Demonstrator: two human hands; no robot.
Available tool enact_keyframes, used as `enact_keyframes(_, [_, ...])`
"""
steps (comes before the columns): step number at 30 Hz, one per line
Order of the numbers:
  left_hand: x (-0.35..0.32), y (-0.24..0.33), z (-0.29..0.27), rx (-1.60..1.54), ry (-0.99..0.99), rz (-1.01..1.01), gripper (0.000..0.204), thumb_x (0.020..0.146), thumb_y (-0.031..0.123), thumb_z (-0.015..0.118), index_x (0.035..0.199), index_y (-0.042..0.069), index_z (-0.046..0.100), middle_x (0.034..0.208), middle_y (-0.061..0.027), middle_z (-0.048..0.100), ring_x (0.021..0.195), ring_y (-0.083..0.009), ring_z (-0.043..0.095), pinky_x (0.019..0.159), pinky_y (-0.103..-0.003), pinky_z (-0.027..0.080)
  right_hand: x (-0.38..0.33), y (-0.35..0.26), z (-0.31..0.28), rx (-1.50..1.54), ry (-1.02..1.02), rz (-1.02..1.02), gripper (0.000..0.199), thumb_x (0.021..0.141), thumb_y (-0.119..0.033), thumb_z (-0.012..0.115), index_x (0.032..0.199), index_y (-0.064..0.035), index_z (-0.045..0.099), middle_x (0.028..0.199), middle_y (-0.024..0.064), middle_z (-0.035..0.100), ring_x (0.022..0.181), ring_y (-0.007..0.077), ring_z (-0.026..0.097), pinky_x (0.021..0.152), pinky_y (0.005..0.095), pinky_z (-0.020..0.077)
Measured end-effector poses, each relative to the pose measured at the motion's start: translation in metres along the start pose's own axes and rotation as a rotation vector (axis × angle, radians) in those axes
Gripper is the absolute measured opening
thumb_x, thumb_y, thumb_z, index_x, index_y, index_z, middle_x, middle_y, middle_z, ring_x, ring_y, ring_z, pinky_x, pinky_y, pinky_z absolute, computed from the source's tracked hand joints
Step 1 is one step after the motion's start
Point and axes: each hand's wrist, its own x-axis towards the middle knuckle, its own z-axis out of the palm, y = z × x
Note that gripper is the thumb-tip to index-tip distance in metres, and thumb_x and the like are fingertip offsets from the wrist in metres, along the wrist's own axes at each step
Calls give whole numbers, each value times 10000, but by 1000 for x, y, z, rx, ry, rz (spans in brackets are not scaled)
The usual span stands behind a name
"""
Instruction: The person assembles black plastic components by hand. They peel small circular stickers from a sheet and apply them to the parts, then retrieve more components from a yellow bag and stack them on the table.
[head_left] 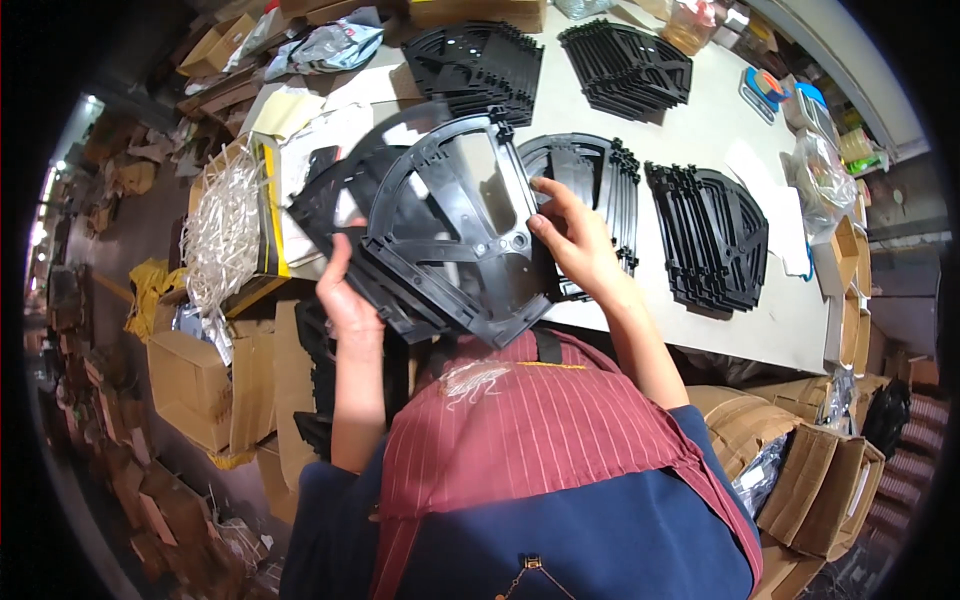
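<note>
Hands hold one black fan-shaped plastic frame (pixel 440 225) up above the near edge of the worktop (pixel 700 120): left hand (pixel 345 295) grasps its lower left edge, right hand (pixel 570 235) pinches its right side. Four stacks of frames (pixel 710 235) already lie on the worktop, so much seems done.

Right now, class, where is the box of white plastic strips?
In the head view the box of white plastic strips sits at the table's left end, left of the black fan-shaped part held by both hands, above brown cartons.
</note>
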Motion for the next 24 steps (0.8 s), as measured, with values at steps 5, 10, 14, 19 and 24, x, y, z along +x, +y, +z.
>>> enact_keyframes(5, [4, 35, -16, 159, 170, 331, 414, 1039, 321, 582, 1312, 11, 599, 1225, -128, 641, 1131, -263, 605, 1000, -426, 497, 24, 49, -7, 325, 139, 153, 416, 931, -62, 656, 1344, -30, 609, 921, 14, 650, 851, 82, 576, 773, 229, 472])
enact_keyframes(10, [-9, 72, -33, 142, 189, 411, 414, 1043, 348, 573, 1288, 17, 612, 1162, -117, 650, 1075, -240, 623, 955, -403, 532, 21, 82, -15, -482, 432, 41, 299, 917, -143, 664, 1199, -44, 673, 938, 166, 721, 801, 325, 682, 754, 386, 541])
enact_keyframes(14, [-20, 75, -33, 122, 213, 401, 414, 1047, 330, 564, 1284, -7, 608, 1197, -137, 650, 1071, -253, 631, 987, -411, 527, 11, 86, -22, -765, 383, -16, 258, 853, -115, 630, 1078, 11, 650, 858, 213, 695, 824, 412, 687, 799, 504, 539])
enact_keyframes(19, [-22, 71, -43, 39, 85, 304, 418, 1037, 280, 593, 1294, -49, 604, 1256, -170, 637, 1196, -280, 589, 1086, -421, 449, 16, 80, -30, -552, 288, 200, 310, 829, -78, 597, 1125, 11, 579, 908, 257, 707, 860, 441, 694, 813, 515, 543])
enact_keyframes(24, [-27, 64, -23, 59, 121, 307, 416, 1036, 306, 582, 1270, -37, 616, 1212, -152, 653, 1138, -268, 606, 1023, -402, 470, 10, 72, -36, -569, 343, 218, 286, 821, -83, 608, 1093, 4, 599, 830, 250, 704, 822, 431, 698, 793, 499, 541])
